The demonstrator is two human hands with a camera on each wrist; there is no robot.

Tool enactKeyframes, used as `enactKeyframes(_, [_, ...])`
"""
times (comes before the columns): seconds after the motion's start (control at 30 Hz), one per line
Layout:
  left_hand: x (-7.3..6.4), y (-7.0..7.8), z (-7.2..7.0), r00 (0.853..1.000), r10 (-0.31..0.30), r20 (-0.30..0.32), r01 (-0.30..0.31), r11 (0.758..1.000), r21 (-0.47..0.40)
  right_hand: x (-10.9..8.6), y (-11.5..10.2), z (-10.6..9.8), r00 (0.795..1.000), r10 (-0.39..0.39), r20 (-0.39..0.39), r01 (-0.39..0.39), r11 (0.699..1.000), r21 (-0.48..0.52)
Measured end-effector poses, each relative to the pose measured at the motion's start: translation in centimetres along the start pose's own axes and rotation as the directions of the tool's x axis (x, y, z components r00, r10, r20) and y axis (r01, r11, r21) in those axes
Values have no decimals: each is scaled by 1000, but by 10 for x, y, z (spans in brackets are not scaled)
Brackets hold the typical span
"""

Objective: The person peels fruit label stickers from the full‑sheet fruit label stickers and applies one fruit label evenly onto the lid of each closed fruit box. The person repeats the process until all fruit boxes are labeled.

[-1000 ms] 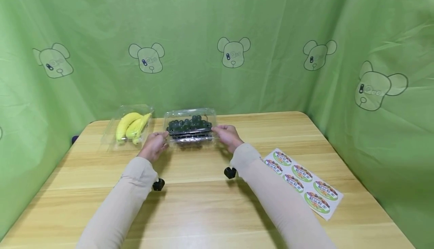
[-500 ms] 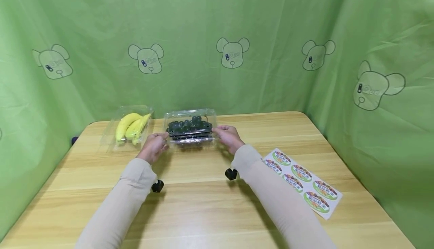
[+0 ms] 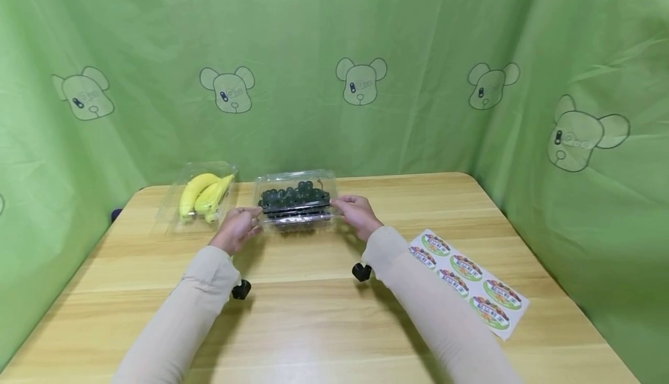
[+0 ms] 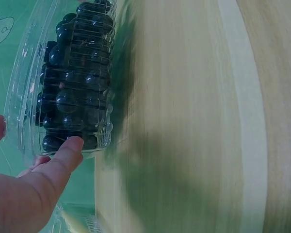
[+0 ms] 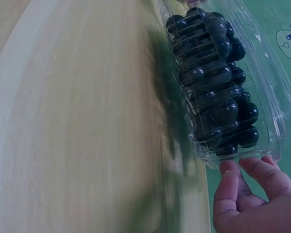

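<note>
A clear plastic clamshell box [image 3: 295, 176] filled with dark grapes [image 3: 295, 196] sits near the far edge of the table. My left hand [image 3: 237, 228] holds its left end; in the left wrist view the fingers [image 4: 63, 162] lie against the end wall and the thumb is by the rim. At the opposite end, my right hand [image 3: 359, 215] grips the box, with fingertips on the end wall in the right wrist view. Whether the base touches the wood is hard to tell.
To the left stands another clear box [image 3: 177, 201] with bananas [image 3: 201, 193] in it. A white sheet of oval fruit stickers [image 3: 470, 282] lies on the table [image 3: 303, 337] at the right, partly beneath the right forearm. A green curtain [image 3: 292, 18] surrounds the table.
The grape box has shifted slightly right and a little nearer to me, both hands staying at its ends. The banana box and sticker sheet have kept their places.
</note>
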State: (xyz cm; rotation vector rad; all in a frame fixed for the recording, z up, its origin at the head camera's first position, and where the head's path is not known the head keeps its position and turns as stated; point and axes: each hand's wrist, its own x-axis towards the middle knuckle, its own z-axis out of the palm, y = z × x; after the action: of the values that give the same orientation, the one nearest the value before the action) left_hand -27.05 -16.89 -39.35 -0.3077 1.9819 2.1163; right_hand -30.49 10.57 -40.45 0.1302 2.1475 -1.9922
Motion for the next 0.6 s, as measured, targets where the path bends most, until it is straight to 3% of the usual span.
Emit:
enactKeyframes(0.23, [-5, -4, 1, 1000, -9, 15, 9, 1000, 10, -9, 2, -2, 1000, -10, -5, 10, 1000, -18])
enactKeyframes(0.43, [-10, -7, 0, 999, -50, 17, 49, 999, 21, -12, 6, -2, 999, 34, 14, -33, 999, -27])
enactKeyframes(0.6, [-7, -2, 1, 1000, -14, 21, 14, 1000, 8, -8, 4, -5, 1000, -14, 7, 15, 1000, -25])
